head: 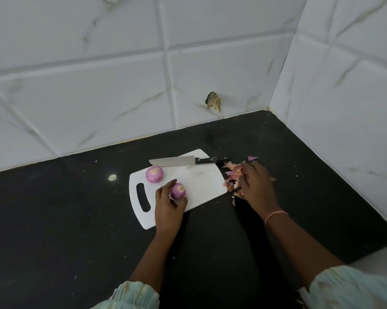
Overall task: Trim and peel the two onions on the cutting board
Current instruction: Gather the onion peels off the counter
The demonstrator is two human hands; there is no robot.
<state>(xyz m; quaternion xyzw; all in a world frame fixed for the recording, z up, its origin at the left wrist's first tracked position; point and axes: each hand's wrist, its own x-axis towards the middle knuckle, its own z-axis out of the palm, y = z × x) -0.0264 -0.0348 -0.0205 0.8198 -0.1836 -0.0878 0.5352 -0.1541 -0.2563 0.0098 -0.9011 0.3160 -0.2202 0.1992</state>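
Two peeled purple onions lie on a white cutting board (201,184). One onion (154,174) sits free near the board's handle slot. My left hand (168,205) holds the other onion (178,190) between thumb and fingers at the board's near edge. A knife (183,161) with a black handle lies flat along the board's far edge, untouched. My right hand (254,181) rests, fingers down, on a heap of onion skins (232,175) on the counter just right of the board; whether its fingers grasp any skins is hidden.
The board lies on a black counter (76,219) in a corner of white tiled walls (121,85). A chipped spot (213,101) marks the back wall. Small crumbs speck the counter.
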